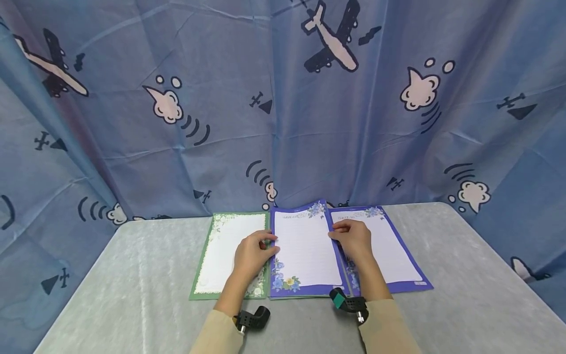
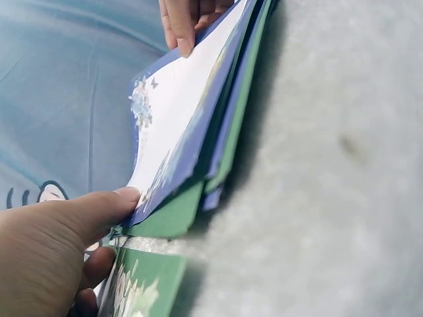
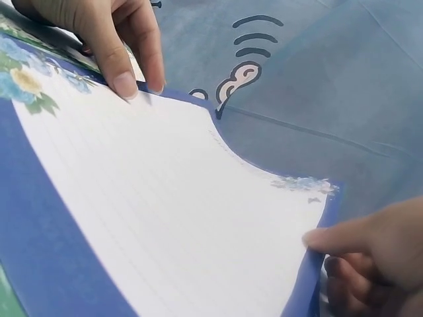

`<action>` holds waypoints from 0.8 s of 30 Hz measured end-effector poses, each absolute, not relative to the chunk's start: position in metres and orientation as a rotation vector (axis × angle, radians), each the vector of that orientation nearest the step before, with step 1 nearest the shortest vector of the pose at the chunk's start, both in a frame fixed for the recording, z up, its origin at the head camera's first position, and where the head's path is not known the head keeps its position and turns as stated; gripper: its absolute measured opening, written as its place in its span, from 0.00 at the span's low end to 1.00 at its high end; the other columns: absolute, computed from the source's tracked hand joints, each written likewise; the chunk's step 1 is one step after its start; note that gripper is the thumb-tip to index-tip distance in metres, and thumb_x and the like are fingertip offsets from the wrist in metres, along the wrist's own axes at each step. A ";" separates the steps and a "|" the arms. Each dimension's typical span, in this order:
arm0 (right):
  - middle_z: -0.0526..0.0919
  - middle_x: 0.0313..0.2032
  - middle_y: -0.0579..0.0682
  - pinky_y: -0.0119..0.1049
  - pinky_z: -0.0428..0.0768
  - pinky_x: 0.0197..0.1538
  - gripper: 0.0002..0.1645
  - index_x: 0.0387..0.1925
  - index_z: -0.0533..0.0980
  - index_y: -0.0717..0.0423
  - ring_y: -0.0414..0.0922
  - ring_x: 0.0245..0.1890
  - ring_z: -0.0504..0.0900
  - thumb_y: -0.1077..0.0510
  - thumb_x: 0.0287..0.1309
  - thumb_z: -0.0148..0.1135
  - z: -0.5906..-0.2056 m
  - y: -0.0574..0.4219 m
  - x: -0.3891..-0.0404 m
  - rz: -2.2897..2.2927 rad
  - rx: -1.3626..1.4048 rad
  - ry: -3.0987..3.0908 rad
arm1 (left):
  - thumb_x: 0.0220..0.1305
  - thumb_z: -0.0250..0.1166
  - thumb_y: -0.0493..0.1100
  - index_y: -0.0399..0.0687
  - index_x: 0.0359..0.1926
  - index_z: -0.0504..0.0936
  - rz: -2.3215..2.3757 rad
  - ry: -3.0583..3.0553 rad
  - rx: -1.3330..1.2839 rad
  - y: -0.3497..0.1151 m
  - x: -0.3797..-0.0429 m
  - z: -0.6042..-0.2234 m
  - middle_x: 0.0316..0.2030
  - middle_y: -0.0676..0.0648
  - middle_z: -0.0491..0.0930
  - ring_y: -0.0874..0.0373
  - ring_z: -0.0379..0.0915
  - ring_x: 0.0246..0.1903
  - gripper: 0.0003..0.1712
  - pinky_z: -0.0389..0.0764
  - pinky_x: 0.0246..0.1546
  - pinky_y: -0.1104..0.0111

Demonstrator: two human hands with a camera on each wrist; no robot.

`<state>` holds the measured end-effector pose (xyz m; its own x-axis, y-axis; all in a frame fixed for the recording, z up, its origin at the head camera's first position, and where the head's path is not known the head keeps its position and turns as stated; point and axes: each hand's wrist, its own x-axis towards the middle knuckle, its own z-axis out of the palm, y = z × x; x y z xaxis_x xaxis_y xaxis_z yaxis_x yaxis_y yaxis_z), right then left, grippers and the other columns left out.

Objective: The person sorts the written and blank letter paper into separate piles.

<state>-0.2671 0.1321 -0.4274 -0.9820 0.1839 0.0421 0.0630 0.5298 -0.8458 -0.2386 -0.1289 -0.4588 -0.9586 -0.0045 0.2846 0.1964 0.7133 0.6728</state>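
A sheet of lined writing paper (image 1: 305,250) with a blue-purple floral border is held between both hands, its surface bowed and its edges lifted. My left hand (image 1: 252,253) pinches its left edge; the left wrist view shows the thumb on top. At the opposite edge, my right hand (image 1: 353,238) pinches the same sheet, thumb on the printed side in the right wrist view. Beneath it in the left wrist view lie more sheets, including green paper (image 2: 168,211). To the left lies a green-bordered sheet (image 1: 221,250), partly covered by my left hand.
Another blue-bordered sheet (image 1: 393,250) lies to the right, partly under my right hand and forearm. All the paper is on a pale grey cloth-covered table (image 1: 150,275). Behind it hangs a blue curtain (image 1: 230,113) printed with planes and clouds.
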 end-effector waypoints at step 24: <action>0.87 0.46 0.62 0.38 0.81 0.43 0.19 0.55 0.81 0.60 0.51 0.41 0.85 0.57 0.64 0.66 -0.429 0.132 -0.271 1.510 -0.193 -2.621 | 0.59 0.73 0.35 0.46 0.34 0.92 -1.683 -2.329 0.061 -0.126 -0.241 -0.456 0.36 0.44 0.89 0.63 0.77 0.28 0.03 0.77 0.30 0.75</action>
